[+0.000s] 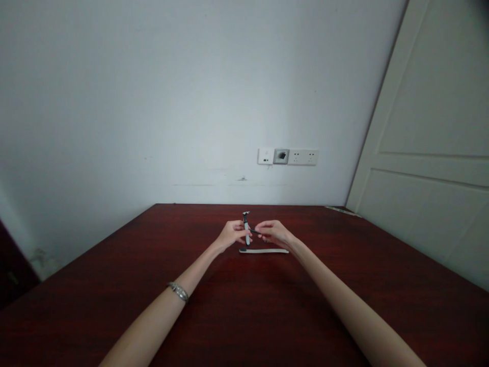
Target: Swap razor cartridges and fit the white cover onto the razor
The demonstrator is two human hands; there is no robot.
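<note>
Both my arms reach far out over a dark red wooden table [114,285]. My left hand [231,234] is closed around a slim upright stick-like object [246,220] with a dark top and pale body. My right hand [273,232] pinches a small dark thin piece [255,232] that touches the upright object's side. Just in front of both hands a flat white strip [264,251] with a dark left end lies on the table. A silver bracelet [178,291] sits on my left forearm.
The table runs up to a plain white wall [153,102] carrying a row of sockets [288,156]. A white panelled door [435,153] stands along the right side. At the far left the table edge drops to a dark floor corner [15,275].
</note>
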